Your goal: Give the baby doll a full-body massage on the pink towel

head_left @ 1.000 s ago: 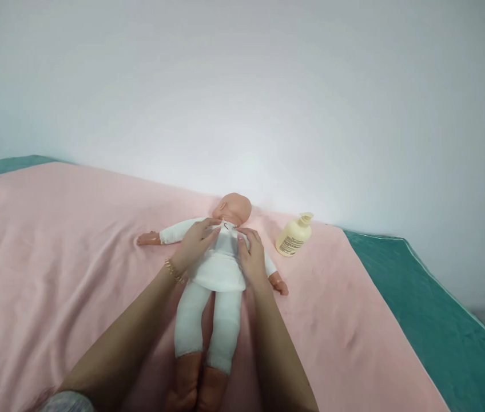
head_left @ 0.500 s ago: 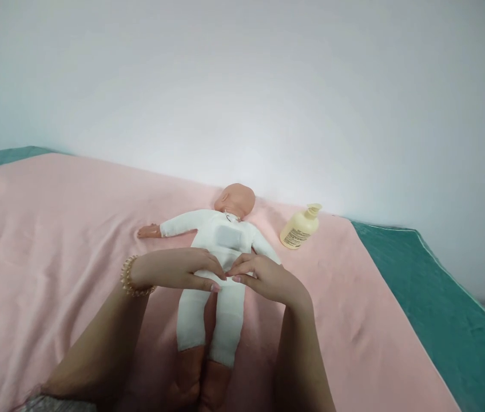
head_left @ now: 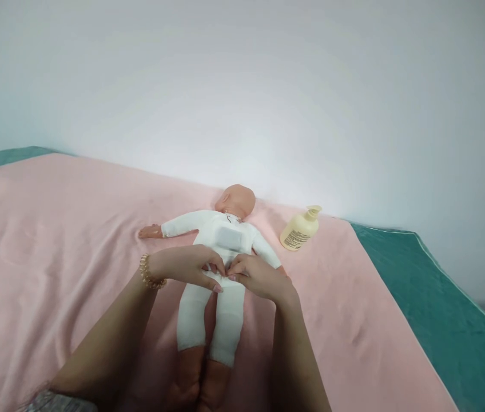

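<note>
The fingertips of both hands meet over the doll's lower back; the left hand [head_left: 182,265] has its thumb apart from curled fingers, the right hand [head_left: 263,277] is bunched narrower, and from here I cannot tell whether either pinches the white fabric. I judge the step to be close fingertip work on the doll [head_left: 230,309], and the next move to call for light, matched pressure. It lies face down on a pink sheet [head_left: 354,320], a grey panel [head_left: 229,238] on its upper back. Beyond, a yellow pump bottle [head_left: 299,230] stands upright, its dark print too small to read, no brand discernible.
</note>
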Available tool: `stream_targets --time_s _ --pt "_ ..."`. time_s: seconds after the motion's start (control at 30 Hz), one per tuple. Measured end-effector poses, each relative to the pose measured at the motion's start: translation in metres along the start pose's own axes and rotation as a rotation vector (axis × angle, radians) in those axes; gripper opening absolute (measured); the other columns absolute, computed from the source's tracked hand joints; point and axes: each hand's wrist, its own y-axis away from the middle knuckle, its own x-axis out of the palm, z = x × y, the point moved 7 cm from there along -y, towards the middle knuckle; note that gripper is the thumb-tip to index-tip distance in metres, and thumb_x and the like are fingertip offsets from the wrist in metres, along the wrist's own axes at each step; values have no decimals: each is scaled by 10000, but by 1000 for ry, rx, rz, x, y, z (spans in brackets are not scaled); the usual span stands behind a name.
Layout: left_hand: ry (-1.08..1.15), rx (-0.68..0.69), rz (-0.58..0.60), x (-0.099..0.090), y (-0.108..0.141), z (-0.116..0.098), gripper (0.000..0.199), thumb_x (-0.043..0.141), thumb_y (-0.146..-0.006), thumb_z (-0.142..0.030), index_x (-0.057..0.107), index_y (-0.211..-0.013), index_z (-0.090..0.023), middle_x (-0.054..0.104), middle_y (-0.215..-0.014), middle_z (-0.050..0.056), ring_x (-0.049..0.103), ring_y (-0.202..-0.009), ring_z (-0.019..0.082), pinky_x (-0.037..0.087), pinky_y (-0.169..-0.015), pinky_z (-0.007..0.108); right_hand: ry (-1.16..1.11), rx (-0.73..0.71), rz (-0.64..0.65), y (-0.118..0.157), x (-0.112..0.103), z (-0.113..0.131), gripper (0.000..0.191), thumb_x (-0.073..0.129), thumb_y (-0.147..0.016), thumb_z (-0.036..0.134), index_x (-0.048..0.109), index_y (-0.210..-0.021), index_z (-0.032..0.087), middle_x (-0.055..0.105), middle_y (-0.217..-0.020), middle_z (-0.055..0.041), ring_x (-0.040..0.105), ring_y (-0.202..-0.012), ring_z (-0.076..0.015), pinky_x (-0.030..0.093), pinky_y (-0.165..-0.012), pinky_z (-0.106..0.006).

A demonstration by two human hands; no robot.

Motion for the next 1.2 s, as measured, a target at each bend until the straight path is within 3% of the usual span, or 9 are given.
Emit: stream_targets --time_s 0.2,0.37,0.53,0.8,1.03,1.2 --pt "-124 -29 -83 -17 2 1 358 487 -907 -444 705 -1044 -196 699 -951 38 605 -790 194 450 -703 294 -92 49 -40 2 -16 -9 270 495 -916 184 746 -967 269 677 -1016 -24 608 -935 -191 465 -804 -329" --pt "-36 -35 -8 -11 -8 18 359 541 -867 -460 726 -1010 -187 706 -889 44 589 -728 193 423 -616 275 -146 37 -27 -7 -5 -20 258 527 -880 147 757 -875 264 688 -947 -3 617 -898 -171 459 -799 -304" --pt "-4 -46 -7 -9 -12 25 346 571 -834 -489 736 -975 -218 711 -935 35 606 -785 206 445 -653 283 -172 45 -46 -12 -1 -24 237 539 -863 170 759 -822 251 693 -939 -8 618 -863 -174 464 -758 -294" --pt "-30 -44 -190 -26 -13 26 406 460 -894 -498 718 -914 -185 676 -826 28 541 -727 182 380 -620 281 -243 103 -224 -11 -17 -34 263 503 -895 255 760 -943 226 691 -975 -43 624 -882 -199 489 -788 -320" --pt "-14 -79 -148 -21 -18 35 406 492 -869 -500 721 -891 -166 666 -786 29 512 -681 162 343 -575 258 -315 103 -204 -17 -8 -42 239 521 -890 278 754 -911 230 682 -951 -28 618 -879 -176 478 -792 -290" --pt "6 -100 -280 -28 -18 34 392 462 -867 -482 677 -744 -178 588 -666 5 446 -601 148 299 -528 267 -289 113 -246 -17 -14 -47 238 498 -898 276 730 -917 229 656 -999 -33 608 -893 -174 470 -782 -300"
